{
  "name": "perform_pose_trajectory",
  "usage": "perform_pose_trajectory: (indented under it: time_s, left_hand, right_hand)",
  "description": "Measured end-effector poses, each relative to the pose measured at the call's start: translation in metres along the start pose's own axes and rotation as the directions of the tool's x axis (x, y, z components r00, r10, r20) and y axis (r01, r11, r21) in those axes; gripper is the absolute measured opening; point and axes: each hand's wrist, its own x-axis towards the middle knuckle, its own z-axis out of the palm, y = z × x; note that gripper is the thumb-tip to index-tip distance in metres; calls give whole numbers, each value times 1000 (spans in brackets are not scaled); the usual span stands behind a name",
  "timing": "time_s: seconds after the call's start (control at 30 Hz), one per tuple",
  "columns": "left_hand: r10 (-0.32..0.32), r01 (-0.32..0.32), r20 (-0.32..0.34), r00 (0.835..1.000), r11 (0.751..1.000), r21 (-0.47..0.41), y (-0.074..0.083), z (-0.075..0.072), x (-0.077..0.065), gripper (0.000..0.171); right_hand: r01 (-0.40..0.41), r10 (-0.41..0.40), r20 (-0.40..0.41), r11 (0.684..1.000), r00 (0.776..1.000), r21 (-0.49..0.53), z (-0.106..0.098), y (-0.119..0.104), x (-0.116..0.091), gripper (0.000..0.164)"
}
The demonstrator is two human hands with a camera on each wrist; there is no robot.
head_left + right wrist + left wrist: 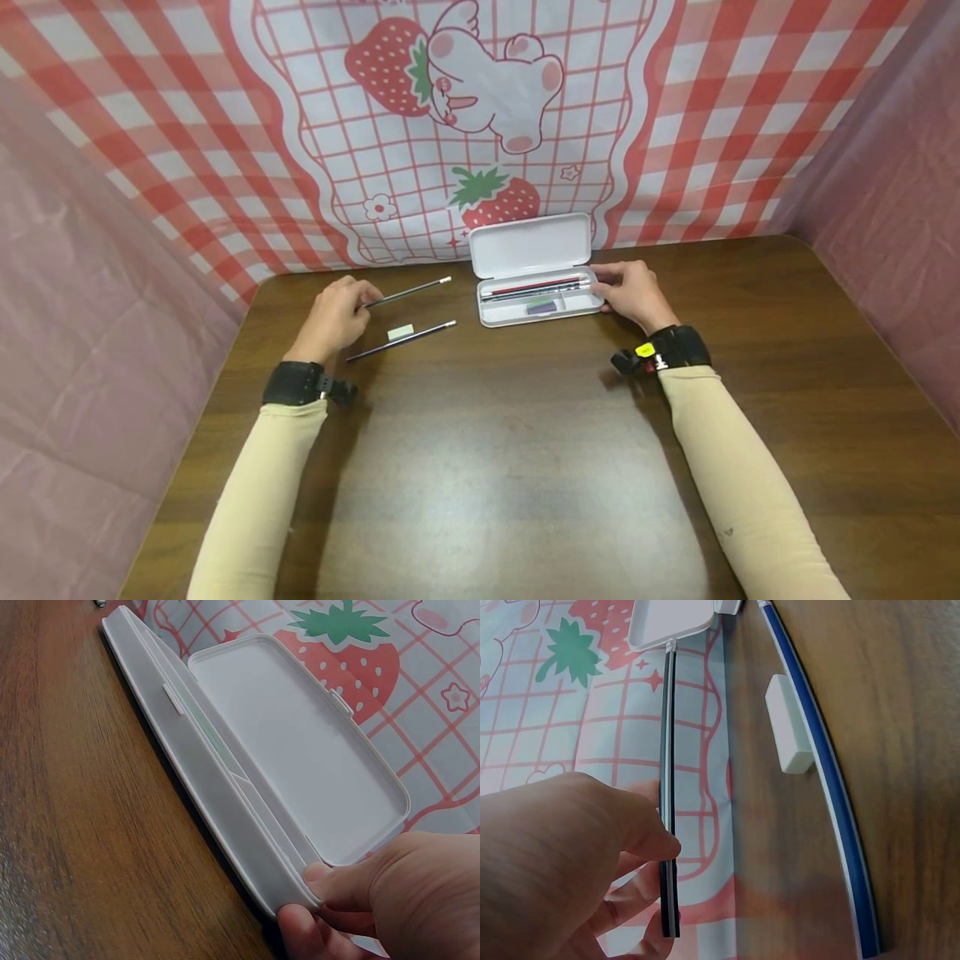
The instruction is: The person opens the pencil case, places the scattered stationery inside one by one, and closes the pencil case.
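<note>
My left hand (335, 315) pinches a dark striped pencil (668, 735) between thumb and fingers, its white eraser end pointing right toward the case. Below it on the table lies a blue pencil (405, 340), touching or right beside a pale eraser (401, 332). A white pencil case (495, 318) stands with its lid (531, 246) raised. Inside are several pencils (532, 288), one of them red, and a small purple and green block (541, 307) in the front compartment. My right hand (632, 292) grips the case's right end, thumb at the rim and fingers outside.
The brown wooden table (510, 467) reaches toward me. A red-and-white strawberry cloth (465, 150) hangs behind it, close to the raised lid. Pinkish curtains (97, 317) flank both sides.
</note>
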Motion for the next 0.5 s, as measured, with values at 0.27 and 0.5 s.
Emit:
perform_pose_trajectory:
  time_s: [0.27,0.5]
  left_hand:
    - [-28,27,-11,1000,995,-96,53,-36,-5,32]
    - [-32,32,2,999,993,-113,40,-19,3,34]
  right_hand:
    - [6,-6,-3,1000,1000,-5,1,2,0,46]
    - [2,-2,-3,1000,1000,-9,0,1,0,46]
